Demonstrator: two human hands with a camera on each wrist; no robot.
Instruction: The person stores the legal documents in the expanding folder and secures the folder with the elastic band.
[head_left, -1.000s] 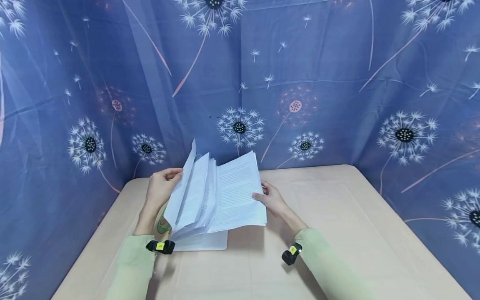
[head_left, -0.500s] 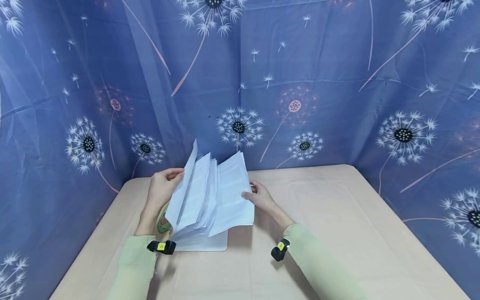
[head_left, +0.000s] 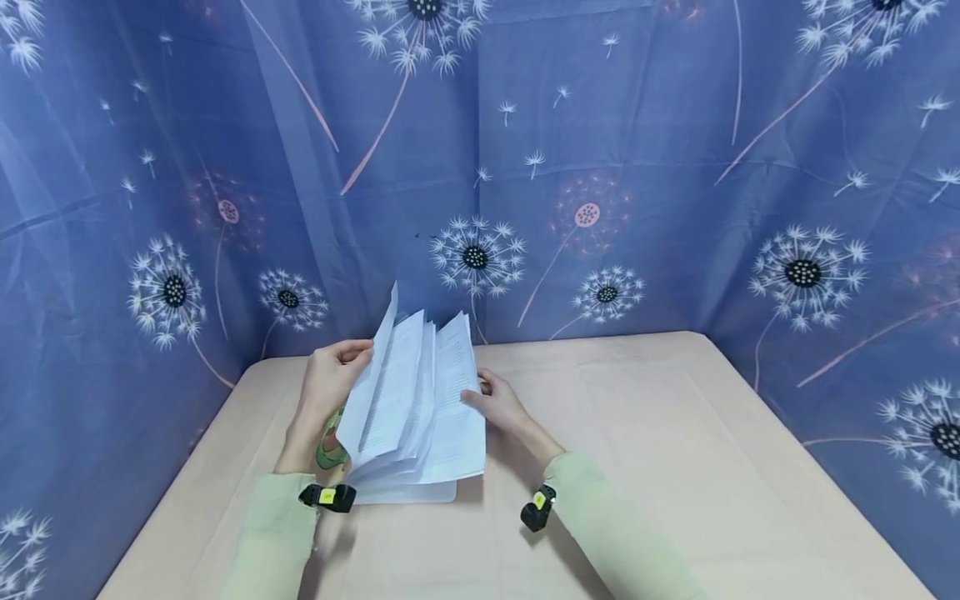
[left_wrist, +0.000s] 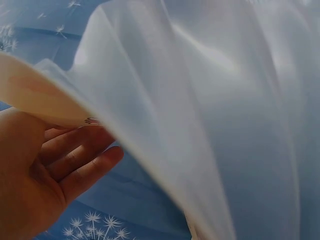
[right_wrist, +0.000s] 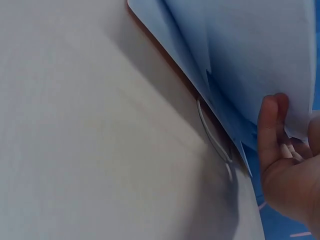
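Note:
A folder stands half open at the table's centre-left, its cover (head_left: 330, 446) showing a green and brown picture, and its pale lower panel (head_left: 420, 493) lying flat. My left hand (head_left: 324, 385) pinches the raised cover and front leaf; in the left wrist view the cover's orange-tan outside (left_wrist: 42, 95) rests against the fingers, and the leaves look glossy and translucent. With my right hand (head_left: 502, 406) I grip the right edge of a stack of printed sheets (head_left: 453, 425), thumb in front and fingers behind. Whether those sheets are fixed in the folder cannot be told.
The beige tabletop (head_left: 637, 433) spreads out to the right and in front. A blue dandelion-print curtain (head_left: 525, 125) rises behind and at both sides. A thin pale cord (right_wrist: 210, 131) loops out from the folder's edge in the right wrist view.
My right hand has moved left with the printed sheets, which now stand closer to the other leaves and curve more. The left hand holds almost still.

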